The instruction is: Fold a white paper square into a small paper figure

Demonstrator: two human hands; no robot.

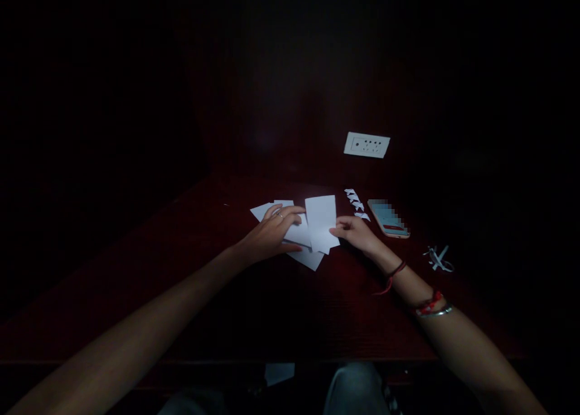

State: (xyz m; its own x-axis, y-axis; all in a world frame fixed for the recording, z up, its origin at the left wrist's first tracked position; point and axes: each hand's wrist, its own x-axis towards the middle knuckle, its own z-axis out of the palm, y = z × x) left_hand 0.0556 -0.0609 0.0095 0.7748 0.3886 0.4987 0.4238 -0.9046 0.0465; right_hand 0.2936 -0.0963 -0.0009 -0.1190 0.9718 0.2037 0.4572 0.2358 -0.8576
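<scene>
In the dark head view, my right hand (357, 232) pinches the right edge of a small white paper sheet (321, 218) between thumb and fingers, and the sheet is raised at an angle. My left hand (272, 234), with a ring on one finger, has its thumb and fingers around another white paper piece (299, 231) to the left of that sheet. Beneath both hands more white paper (310, 259) lies loosely overlapped on the dark red table (317, 324). How many sheets there are is hard to tell.
Small folded white paper pieces (356, 203) lie in a row right of the papers. Beside them rests a phone (387, 218) with a lit screen. Thin paper strips (438, 259) are farther right. A white socket panel (367, 145) sits on the back wall. Below the table edge shows a pale sheet (280, 374).
</scene>
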